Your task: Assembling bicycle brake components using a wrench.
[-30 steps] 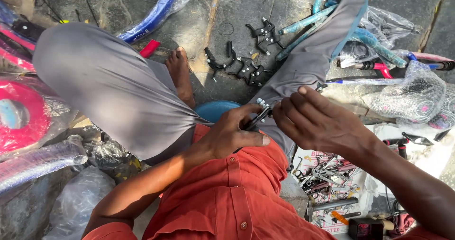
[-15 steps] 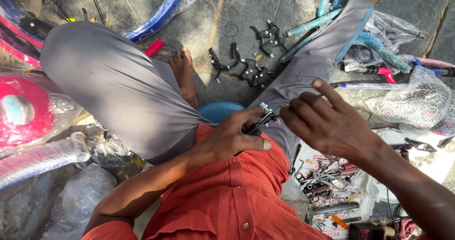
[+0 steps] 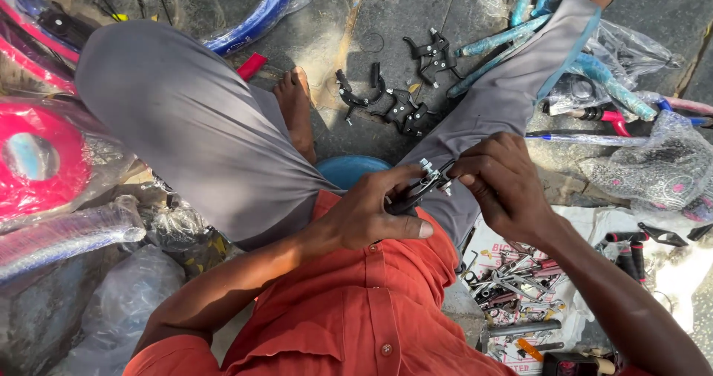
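Gripping a black brake part [image 3: 420, 189] — seemingly silver-bolted — both hands.

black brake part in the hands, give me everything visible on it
The black brake part is a small dark lever-like piece, seemingly metal or hard plastic, with silver bolt-and-nut hardware at its upper right end. It lies tilted, lower left to upper right, above the person's lap against the grey trouser leg. The left hand grips its lower end, thumb beneath; the right hand pinches the silver end with its fingertips. Finer detail is hidden by the fingers.
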